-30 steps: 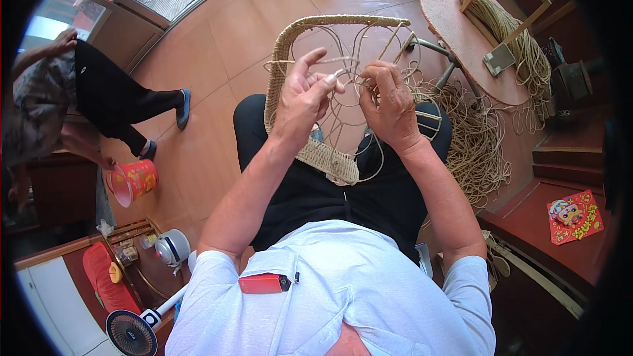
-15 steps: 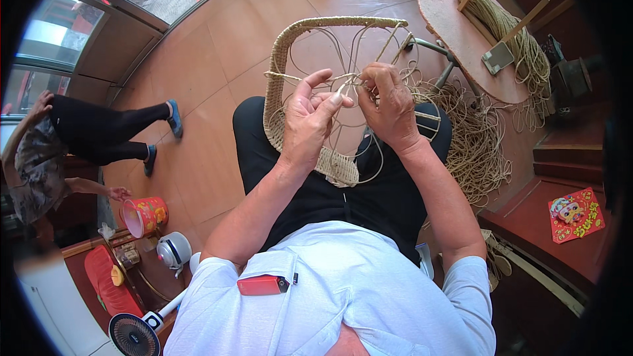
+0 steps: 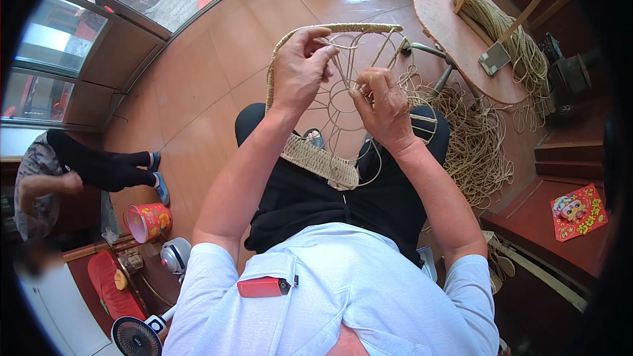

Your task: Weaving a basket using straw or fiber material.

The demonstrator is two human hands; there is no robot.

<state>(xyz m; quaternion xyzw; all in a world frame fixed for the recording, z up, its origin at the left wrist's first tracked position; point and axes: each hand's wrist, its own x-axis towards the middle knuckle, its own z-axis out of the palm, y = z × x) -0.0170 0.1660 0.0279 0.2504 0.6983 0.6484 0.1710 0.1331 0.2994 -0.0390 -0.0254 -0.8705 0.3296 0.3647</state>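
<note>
A frame (image 3: 321, 165) wrapped in woven straw-coloured cord rests across my thighs, with thin wire rings and spokes inside its curved rim. My left hand (image 3: 300, 72) is raised over the frame's far left side, thumb and fingers closing on a pale cord (image 3: 349, 47) whose free part curves out to the right. Lower and to the right, my right hand (image 3: 388, 107) pinches cord beside the wire ring in the frame's middle. Its fingers partly hide the strand.
Loose cord (image 3: 471, 151) lies heaped on the floor at right. Beyond it, a round-edged table (image 3: 455, 46) bears a cord bundle (image 3: 494, 20). At left stand another person (image 3: 86, 161), a red bucket (image 3: 148, 221), a rice cooker (image 3: 175, 255) and a fan (image 3: 135, 337).
My left hand has moved up and away from my right hand, drawing cord with it. My right hand has stayed near the middle. The other person has bent and shifted their legs.
</note>
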